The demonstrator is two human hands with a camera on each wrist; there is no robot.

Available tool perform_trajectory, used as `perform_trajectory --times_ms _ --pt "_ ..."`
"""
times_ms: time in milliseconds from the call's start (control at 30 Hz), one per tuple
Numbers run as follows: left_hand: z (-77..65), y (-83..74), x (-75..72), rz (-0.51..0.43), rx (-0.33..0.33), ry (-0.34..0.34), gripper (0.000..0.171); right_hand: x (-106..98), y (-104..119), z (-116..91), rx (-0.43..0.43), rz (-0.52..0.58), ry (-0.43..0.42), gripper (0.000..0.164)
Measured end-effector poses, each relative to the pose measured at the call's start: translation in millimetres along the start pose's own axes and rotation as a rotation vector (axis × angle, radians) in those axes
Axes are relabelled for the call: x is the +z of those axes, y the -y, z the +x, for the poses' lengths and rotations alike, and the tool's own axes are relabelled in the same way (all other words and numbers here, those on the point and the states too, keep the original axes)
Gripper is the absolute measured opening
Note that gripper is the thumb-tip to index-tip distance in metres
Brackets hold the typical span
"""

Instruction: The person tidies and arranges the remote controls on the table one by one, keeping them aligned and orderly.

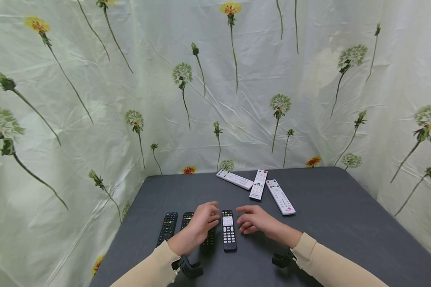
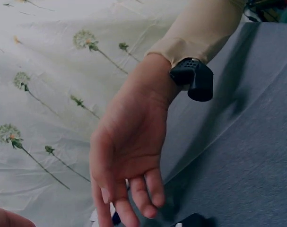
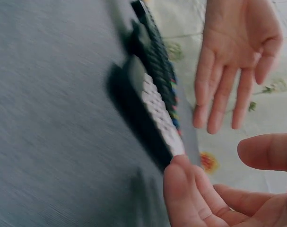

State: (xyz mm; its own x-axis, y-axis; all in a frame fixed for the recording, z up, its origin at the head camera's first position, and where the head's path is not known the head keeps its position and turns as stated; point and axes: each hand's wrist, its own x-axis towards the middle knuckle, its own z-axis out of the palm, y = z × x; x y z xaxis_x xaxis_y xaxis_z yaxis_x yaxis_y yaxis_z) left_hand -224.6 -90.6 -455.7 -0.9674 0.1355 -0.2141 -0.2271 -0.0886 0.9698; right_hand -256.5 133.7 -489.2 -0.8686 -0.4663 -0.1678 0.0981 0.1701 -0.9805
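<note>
your sleeves [image 1: 149, 268] above the worktop [image 1: 330, 207]
your left hand [image 1: 200, 223] and right hand [image 1: 260, 223] flank the white-buttoned remote [image 1: 228, 231], fingers loosely apart.

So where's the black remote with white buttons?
In the head view, the black remote lies low, just right of centre, between the left hand and right hand.

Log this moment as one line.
left hand: holds nothing | right hand: holds nothing | black remote with white buttons: lying between hands | three white remotes: farther back
</note>
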Motion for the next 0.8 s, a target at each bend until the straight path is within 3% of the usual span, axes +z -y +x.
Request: perform_trajectory --times_ms 333,800 --pt "29.7 -13.9 5.1 -0.088 0.015 -0.054 0.053 -27.2 27.7 15.6 -0.097 -0.073 -0.083 0.043" --pt "76.1 -31.9 26.2 -0.220 0.022 -0.182 0.044 -48.3 53.6 46.6 -0.064 -0.134 -0.182 0.037"
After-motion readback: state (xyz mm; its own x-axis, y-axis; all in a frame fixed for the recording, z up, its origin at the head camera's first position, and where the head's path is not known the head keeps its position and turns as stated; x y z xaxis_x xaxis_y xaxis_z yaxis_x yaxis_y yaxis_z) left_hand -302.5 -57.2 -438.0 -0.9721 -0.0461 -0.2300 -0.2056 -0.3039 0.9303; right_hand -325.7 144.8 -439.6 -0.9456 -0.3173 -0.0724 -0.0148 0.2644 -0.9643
